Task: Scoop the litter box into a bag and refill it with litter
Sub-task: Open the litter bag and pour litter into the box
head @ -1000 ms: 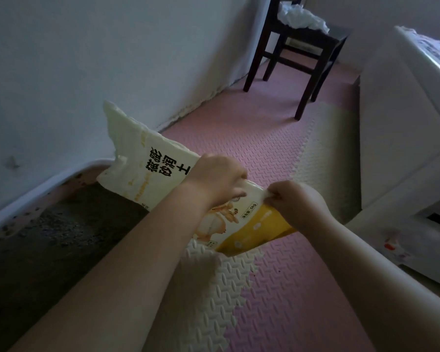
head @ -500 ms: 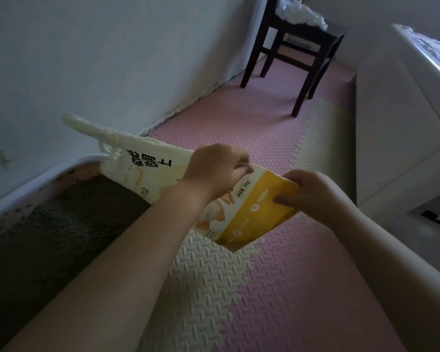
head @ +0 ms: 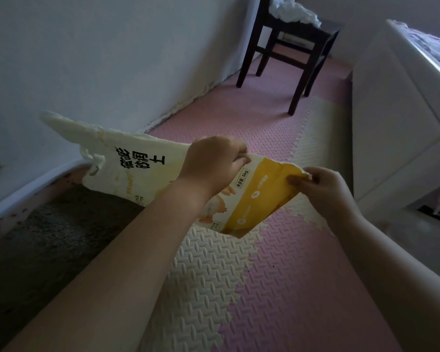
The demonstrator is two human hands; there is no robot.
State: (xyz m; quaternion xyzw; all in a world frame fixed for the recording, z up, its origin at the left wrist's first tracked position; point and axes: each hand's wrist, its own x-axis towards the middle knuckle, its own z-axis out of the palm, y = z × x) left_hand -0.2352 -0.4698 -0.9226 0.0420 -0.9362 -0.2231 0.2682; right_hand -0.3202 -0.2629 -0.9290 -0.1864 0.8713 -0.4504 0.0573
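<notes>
A cream and yellow litter bag (head: 137, 171) with black print hangs flat and limp in the air. Its white end reaches over the litter box (head: 23, 196) at the lower left, which has a pale rim and holds dark grey litter (head: 51, 235). My left hand (head: 211, 163) grips the bag's upper edge near the middle. My right hand (head: 325, 189) pinches the yellow bottom corner. No litter is visibly falling from the bag.
Pink and cream foam floor mats (head: 239, 275) cover the floor under my arms. A white wall (head: 112, 59) runs along the left. A dark wooden chair (head: 292, 44) with crumpled white material on it stands at the back. White furniture (head: 401, 118) lines the right side.
The bag has flattened and stretched out between my hands. My right hand has slid right to the yellow corner. The white end has dropped lower over the box.
</notes>
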